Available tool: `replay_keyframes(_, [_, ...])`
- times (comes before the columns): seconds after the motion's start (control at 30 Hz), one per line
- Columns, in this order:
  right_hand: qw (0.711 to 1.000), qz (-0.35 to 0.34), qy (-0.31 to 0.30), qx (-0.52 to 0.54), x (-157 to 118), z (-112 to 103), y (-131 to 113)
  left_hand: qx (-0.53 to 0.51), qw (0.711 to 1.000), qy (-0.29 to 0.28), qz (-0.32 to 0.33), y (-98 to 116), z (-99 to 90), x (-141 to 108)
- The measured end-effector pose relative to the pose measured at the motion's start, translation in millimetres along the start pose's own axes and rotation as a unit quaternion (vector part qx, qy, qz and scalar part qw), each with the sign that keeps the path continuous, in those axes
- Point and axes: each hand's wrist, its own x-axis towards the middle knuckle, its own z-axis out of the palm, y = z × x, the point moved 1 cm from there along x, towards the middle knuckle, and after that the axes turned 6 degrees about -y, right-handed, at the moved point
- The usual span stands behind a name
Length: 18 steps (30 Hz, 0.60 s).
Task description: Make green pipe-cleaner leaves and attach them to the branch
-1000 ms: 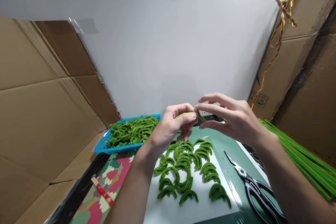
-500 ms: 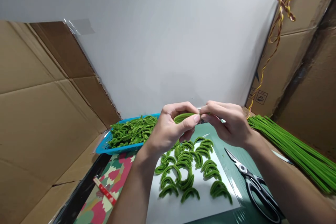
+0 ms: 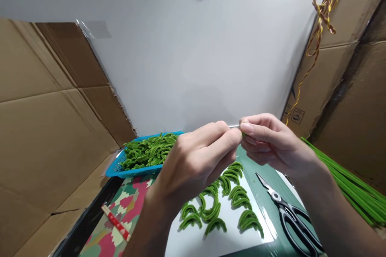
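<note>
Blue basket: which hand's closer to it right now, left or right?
Left. The left hand is just right of the blue basket, overlapping its right end in view; the right hand is farther right, past the left one.

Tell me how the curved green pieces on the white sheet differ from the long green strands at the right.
The curved green pieces are short and bent into arcs; the long green strands are nearly straight. The pieces lie in several small groups on the white sheet, while the strands lie together in one bundle. Both are green.
</note>
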Motion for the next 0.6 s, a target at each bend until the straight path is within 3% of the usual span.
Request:
replay_keyframes(0.1, [0.977,-0.112,0.080,-0.164,-7,2,-3,-0.090,0.994,0.023,-0.058,1,1.7,1])
replay_keyframes(0.17, [0.921,-0.186,0.129,-0.315,-11,1,-3,-0.221,0.965,0.015,-0.141,-2,6.5,2])
replay_keyframes(0.3, [0.788,-0.291,0.148,-0.522,-12,-8,1,-0.481,0.838,-0.032,-0.255,-13,21.1,6])
replay_keyframes(0.4, [0.708,-0.325,0.127,-0.614,-11,-15,4,-0.575,0.763,-0.052,-0.291,-20,29.2,8])
replay_keyframes(0.47, [0.685,-0.328,0.114,-0.640,-9,-17,5,-0.601,0.735,-0.049,-0.309,-23,31.1,8])
replay_keyframes(0.6, [0.703,-0.325,0.096,-0.626,-5,-17,7,-0.610,0.726,-0.060,-0.311,-27,30.2,7])
